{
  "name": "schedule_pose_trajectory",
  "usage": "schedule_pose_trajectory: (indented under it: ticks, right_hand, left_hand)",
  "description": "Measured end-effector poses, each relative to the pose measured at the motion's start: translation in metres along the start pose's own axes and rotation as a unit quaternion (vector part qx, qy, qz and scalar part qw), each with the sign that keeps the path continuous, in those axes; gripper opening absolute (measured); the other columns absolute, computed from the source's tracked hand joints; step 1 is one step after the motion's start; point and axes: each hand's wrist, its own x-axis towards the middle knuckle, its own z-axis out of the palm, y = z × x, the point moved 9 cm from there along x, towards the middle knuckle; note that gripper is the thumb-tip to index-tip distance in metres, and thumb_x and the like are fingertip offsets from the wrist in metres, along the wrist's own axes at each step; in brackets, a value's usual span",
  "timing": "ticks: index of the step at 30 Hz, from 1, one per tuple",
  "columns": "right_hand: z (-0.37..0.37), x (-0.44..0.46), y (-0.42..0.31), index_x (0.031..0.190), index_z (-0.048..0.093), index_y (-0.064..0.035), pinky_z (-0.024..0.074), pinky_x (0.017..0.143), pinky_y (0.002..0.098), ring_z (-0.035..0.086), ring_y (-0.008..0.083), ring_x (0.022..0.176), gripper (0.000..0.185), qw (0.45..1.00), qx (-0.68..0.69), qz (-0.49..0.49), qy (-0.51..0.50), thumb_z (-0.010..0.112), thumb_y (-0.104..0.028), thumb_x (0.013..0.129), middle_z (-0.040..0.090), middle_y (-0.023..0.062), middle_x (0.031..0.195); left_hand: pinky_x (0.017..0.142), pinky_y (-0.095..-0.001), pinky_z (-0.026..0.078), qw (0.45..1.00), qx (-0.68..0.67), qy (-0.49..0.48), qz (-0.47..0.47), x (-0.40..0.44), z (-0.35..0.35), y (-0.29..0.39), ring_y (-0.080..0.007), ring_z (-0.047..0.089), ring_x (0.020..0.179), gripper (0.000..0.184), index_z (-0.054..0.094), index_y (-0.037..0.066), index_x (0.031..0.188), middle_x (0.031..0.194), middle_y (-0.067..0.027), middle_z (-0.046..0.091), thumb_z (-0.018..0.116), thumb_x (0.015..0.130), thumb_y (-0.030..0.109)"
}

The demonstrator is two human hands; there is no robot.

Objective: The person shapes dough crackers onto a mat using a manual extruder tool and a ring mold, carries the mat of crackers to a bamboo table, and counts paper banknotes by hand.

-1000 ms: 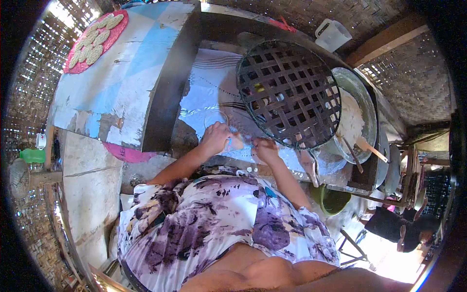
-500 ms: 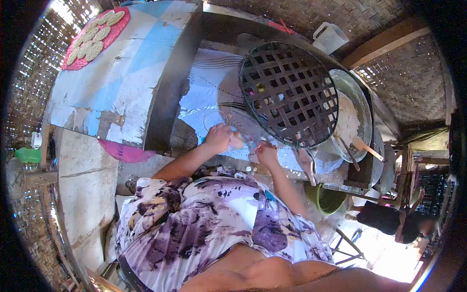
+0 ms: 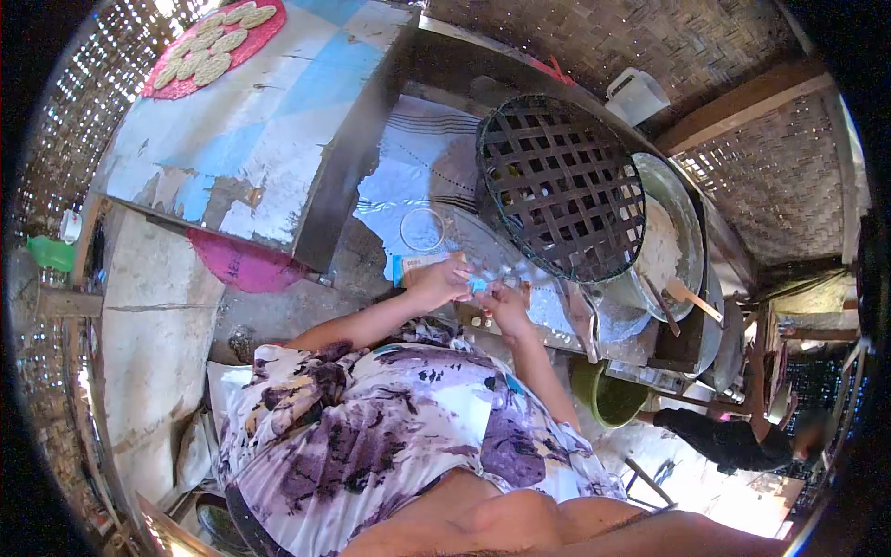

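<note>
In front of my body, my left hand [image 3: 442, 281] and my right hand [image 3: 507, 310] are close together, fingers bent into a pinch. A small light-blue piece [image 3: 477, 283] shows between their fingertips; its kind is too small to make out. Under my left wrist lies a flat blue-and-cream packet [image 3: 409, 266], partly covered by that hand. Just beyond my left hand a thin round ring [image 3: 422, 229] rests on the shiny plastic sheet [image 3: 379, 197]. The dark woven tray [image 3: 563, 190] is to the right of my hands.
A large basin [image 3: 685, 200] of pale flour-like powder holds a wooden-handled tool [image 3: 696, 303]. Left stands a worn blue-white table [image 3: 251, 121] with a pink tray [image 3: 264, 39] of pale oval pieces. A green bucket [image 3: 617, 395] sits low right; another person [image 3: 733, 436] is beyond.
My two hands have come together from apart, the left moving right and slightly down. The packet and the whole ring now show more clearly. The view has shifted slightly.
</note>
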Motion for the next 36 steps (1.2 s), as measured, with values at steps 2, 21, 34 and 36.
schedule_pose_trajectory:
  ticks: [2, 21, 34, 36]
  right_hand:
    - [0.001, 0.001, 0.011, 0.079, 0.056, -0.0067, 0.0384, 0.053, 0.0241, 0.048, 0.0087, 0.060, 0.007, 0.997, -0.059, -0.040, 0.001, 0.058, -0.013, 0.078, 0.054, -0.0005, 0.069]
    - [0.088, -0.103, 0.071, 0.084, 0.060, -0.0024, 0.0440, 0.057, 0.0239, 0.053, 0.0092, 0.066, 0.024, 0.964, -0.211, -0.078, -0.141, 0.070, -0.019, 0.071, 0.059, 0.0027, 0.072]
    - [0.072, -0.102, 0.123, 0.085, 0.057, -0.0071, 0.0434, 0.052, 0.0242, 0.052, 0.0115, 0.062, 0.017, 0.991, -0.071, 0.042, -0.107, 0.063, -0.021, 0.078, 0.056, 0.0016, 0.075]
    - [0.052, -0.075, 0.188, 0.086, 0.058, -0.0081, 0.0446, 0.053, 0.0262, 0.053, 0.0134, 0.062, 0.017, 0.989, -0.040, 0.103, -0.095, 0.062, -0.023, 0.078, 0.057, 0.0031, 0.077]
  left_hand:
    - [0.069, -0.0280, 0.050, 1.000, 0.001, 0.003, 0.022, 0.000, 0.004, -0.015, -0.0177, 0.060, 0.078, 0.040, 0.047, 0.000, 0.112, 0.089, -0.0129, 0.060, 0.060, 0.075, 0.004]
    - [0.056, -0.0241, 0.046, 0.985, 0.102, 0.141, 0.004, -0.161, 0.015, -0.106, -0.0109, 0.057, 0.064, 0.017, 0.063, 0.001, 0.084, 0.071, -0.0042, 0.062, 0.064, 0.074, 0.015]
    - [0.055, -0.0235, 0.045, 0.698, -0.382, 0.541, 0.273, -0.380, -0.275, -0.068, -0.0138, 0.053, 0.062, 0.007, 0.057, 0.003, 0.079, 0.069, -0.0061, 0.055, 0.052, 0.080, 0.008]
    - [0.056, -0.0232, 0.046, 0.574, -0.430, 0.616, 0.325, -0.436, -0.339, -0.084, -0.0146, 0.053, 0.063, 0.006, 0.055, 0.001, 0.080, 0.069, -0.0065, 0.054, 0.051, 0.082, 0.006]
